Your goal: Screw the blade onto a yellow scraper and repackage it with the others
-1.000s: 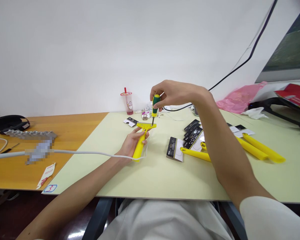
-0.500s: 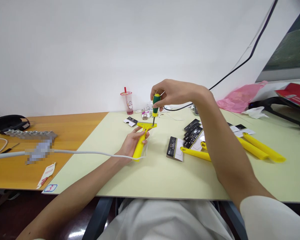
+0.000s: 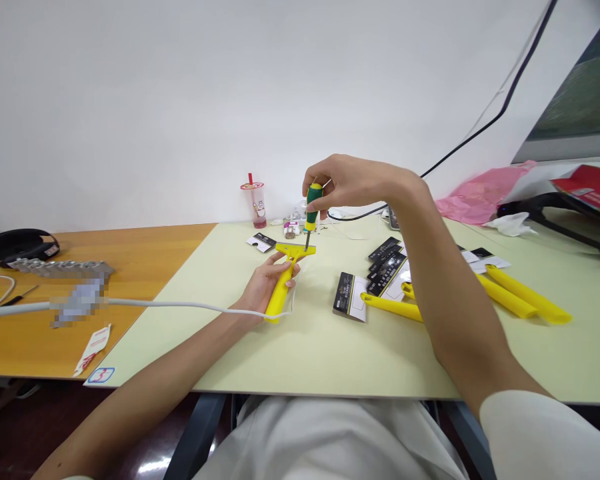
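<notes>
My left hand (image 3: 264,288) is wrapped round the handle of a yellow scraper (image 3: 281,293), its wide head turned away from me. From above, my right hand (image 3: 343,181) grips a screwdriver (image 3: 314,199) with a green and yellow handle. The screwdriver stands nearly upright, and its tip meets the right part of the scraper's head. Whether it sits in a screw is too small to tell. A white cable runs across in front of my left wrist. To the right lie more yellow handles (image 3: 527,293), partly hidden behind my right forearm.
Black and white cards (image 3: 350,297) lie right of centre, another card (image 3: 261,242) behind the scraper. A cup with a red straw (image 3: 259,205) stands by the wall. A pink bag (image 3: 473,193) and black frame (image 3: 555,217) are at right; a headset (image 3: 20,247) lies at left.
The screwdriver and my right hand have shifted very slightly up and right, and the scraper's head slightly right. Both grips look the same.
</notes>
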`<state>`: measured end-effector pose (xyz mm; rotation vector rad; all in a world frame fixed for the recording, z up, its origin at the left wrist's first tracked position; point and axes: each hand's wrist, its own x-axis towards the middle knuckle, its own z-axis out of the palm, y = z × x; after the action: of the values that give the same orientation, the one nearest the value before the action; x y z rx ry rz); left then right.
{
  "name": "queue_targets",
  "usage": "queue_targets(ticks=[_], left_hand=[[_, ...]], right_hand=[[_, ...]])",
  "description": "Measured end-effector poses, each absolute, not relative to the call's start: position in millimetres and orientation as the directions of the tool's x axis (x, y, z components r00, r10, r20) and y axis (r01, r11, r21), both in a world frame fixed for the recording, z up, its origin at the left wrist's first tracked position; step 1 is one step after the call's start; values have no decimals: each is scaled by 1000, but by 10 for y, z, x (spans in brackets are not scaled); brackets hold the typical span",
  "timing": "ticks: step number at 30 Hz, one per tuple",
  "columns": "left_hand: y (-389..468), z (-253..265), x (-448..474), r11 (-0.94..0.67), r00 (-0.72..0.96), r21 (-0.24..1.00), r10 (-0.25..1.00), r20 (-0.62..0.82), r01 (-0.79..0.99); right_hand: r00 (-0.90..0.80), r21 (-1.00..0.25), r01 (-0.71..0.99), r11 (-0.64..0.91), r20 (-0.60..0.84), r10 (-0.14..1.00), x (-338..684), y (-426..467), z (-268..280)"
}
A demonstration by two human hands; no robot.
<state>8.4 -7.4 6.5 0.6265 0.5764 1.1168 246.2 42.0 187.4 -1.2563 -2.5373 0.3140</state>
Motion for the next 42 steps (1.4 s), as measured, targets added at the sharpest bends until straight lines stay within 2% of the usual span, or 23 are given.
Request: queue_targets(ticks=[8,15,42], left_hand=[[-58,56,82,307,333,712,937,-108,-632],[-58,50,61,312,359,700,929,-85,-642],[-72,45,80,275,344,740,937,-62,-615]], right_hand=[[-569,-311,747,588,158,807,2466,412,1883],[-579,-369,707,604,189,793,2480,416,1875],[-557,-353,717,601,229,798,2497,446,1867]])
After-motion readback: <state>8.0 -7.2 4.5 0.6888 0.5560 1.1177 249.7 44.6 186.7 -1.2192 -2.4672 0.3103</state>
